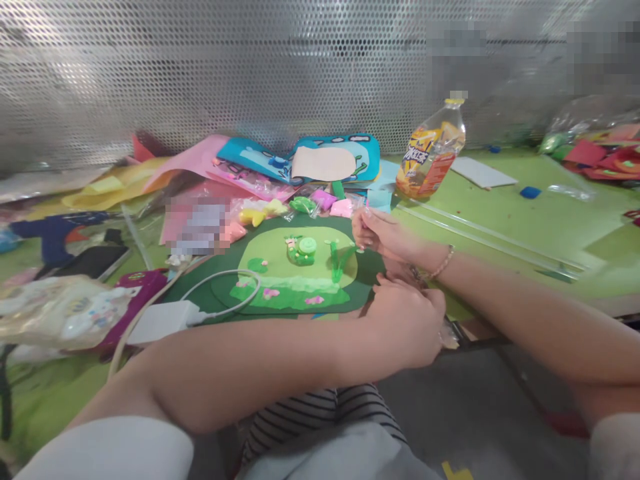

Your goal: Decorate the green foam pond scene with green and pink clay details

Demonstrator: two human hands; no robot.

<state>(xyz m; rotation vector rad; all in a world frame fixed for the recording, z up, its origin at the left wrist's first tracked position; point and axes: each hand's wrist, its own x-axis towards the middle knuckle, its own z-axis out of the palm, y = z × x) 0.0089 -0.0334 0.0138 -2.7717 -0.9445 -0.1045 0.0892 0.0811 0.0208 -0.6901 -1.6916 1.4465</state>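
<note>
My right hand (377, 233) is at the right edge of a dark green foam board (195, 293), its fingers curled together near the tips of a green clay plant (337, 260). Whatever the fingers hold is too small to make out. My left hand (407, 320) reaches across in front, fingers curled, below my right wrist. A bit of clear plastic (450, 337) shows beside it; I cannot tell whether it is gripped. On the board are a green clay snail-like figure (303, 250), a lily pad (257, 265) and pink clay flowers (271, 293).
Packets of coloured clay (303, 205) lie behind the board, with foam sheets (190, 160) beyond. A plastic bottle (433, 150) stands back right, near clear sticks (500, 240). At left are a white charger (163, 322) with cable, a phone (95, 260) and a blue glue gun (55, 233).
</note>
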